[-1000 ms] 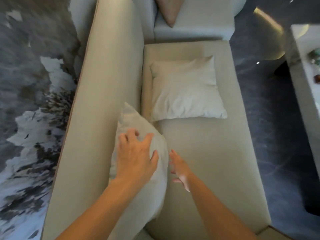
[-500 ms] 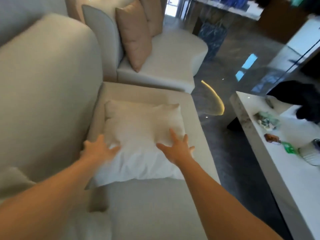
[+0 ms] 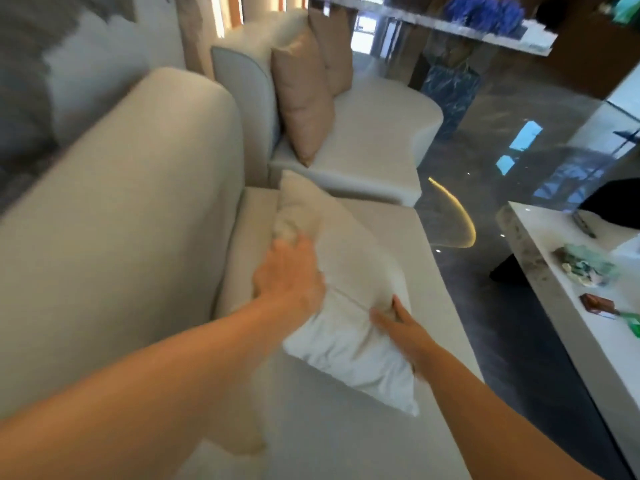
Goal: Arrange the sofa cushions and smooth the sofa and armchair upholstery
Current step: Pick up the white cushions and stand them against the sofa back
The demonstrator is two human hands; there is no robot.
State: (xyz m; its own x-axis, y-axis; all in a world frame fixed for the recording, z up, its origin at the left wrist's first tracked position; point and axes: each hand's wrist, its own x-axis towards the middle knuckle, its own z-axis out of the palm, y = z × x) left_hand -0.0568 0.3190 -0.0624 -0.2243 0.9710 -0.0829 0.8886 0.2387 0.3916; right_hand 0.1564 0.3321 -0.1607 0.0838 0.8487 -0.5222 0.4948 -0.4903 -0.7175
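An armchair point(image 3: 363, 133) with two tan cushions point(image 3: 304, 95) stands beyond the sofa point(image 3: 121, 209); a white table point(image 3: 571, 306) is at the right. The pale, creased pillow point(image 3: 349, 292) is tilted up off the sofa seat, left hand point(image 3: 289, 275) gripping its left edge, right hand point(image 3: 398, 323) its lower side.

The sofa point(image 3: 145, 237) is covered in a matt beige woven cloth, smooth over the seat. The white cushion point(image 3: 349, 306) looks like soft, crumpled cloth, creased where the left hand point(image 3: 287, 271) and right hand point(image 3: 398, 323) press it. The tan cushion point(image 3: 301, 95) on the armchair point(image 3: 377, 133) has a faint sheen. The dark floor point(image 3: 519, 161) is glossy polished stone, mirroring light. The white surface point(image 3: 571, 292) looks smooth and hard.
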